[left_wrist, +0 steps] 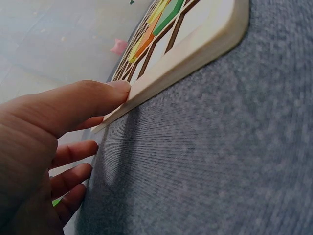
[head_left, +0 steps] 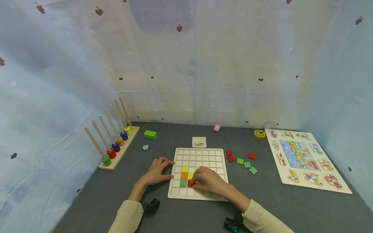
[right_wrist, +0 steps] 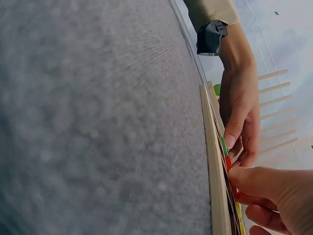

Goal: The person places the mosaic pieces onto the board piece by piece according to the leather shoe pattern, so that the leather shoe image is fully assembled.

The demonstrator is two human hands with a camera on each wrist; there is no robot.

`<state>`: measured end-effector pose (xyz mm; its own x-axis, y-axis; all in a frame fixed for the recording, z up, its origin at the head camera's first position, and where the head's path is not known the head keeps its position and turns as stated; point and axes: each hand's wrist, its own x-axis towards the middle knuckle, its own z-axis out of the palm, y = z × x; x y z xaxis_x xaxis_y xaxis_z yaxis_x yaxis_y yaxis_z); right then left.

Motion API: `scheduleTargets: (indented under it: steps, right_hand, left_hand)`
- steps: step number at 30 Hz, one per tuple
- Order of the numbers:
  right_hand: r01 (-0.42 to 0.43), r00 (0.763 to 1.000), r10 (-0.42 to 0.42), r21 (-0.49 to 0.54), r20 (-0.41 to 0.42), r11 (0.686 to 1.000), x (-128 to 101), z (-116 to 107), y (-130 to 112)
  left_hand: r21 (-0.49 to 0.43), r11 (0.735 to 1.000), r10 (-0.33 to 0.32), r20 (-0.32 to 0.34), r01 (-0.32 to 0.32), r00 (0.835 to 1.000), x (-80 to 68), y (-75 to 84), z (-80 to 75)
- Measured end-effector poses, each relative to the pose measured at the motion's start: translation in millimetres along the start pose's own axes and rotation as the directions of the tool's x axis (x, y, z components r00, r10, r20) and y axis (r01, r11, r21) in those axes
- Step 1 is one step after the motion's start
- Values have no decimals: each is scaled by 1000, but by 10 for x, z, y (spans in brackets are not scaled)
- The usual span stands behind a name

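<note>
A square wooden grid board (head_left: 208, 158) lies in front of me. My left hand (head_left: 156, 171) is at its left edge, and in the left wrist view the thumb (left_wrist: 105, 98) touches the rim while the other fingers spread loosely. Over the lower middle of the grid, my right hand (head_left: 210, 181) pinches a red tile (head_left: 190, 183) at its cell, thumb and fingertips on it. To its left sits a green tile (head_left: 183, 183), below an orange tile (head_left: 184, 175) and a yellow tile (head_left: 185, 169). Another yellow tile (head_left: 190, 175) is above the red one. The right hand partly hides the grid.
Loose red tiles (head_left: 231, 158) and green tiles (head_left: 247, 164) lie right of the board. A pattern card (head_left: 199, 142) is behind it. A peg stacker (head_left: 128, 142), green block (head_left: 150, 135) and chip (head_left: 145, 147) stand left; a picture puzzle (head_left: 276, 139) lies far right.
</note>
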<state>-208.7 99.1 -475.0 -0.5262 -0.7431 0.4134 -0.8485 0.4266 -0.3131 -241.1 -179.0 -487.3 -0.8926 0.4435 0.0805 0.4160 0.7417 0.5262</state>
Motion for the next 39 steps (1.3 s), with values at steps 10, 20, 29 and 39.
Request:
scheduleTargets:
  steps: [10,20,29,39]
  right_hand:
    - [-44,998,45,-20,52,999,17,-45,-3]
    - [-119,992,121,33,-44,992,-145,-240,259]
    - [-320,938,318,9,-135,947,-325,-502,568]
    - [-458,878,448,-24,-167,889,-445,-712,820]
  left_hand:
    - [-15,1000,-4,5,4,1000,-1,4,-6]
    - [1,1000,-1,3,1,1000,1,-9,0]
    - [-5,1000,6,0,-6,1000,-1,3,2]
    - [-1,1000,5,-4,-5,1000,-1,6,-2]
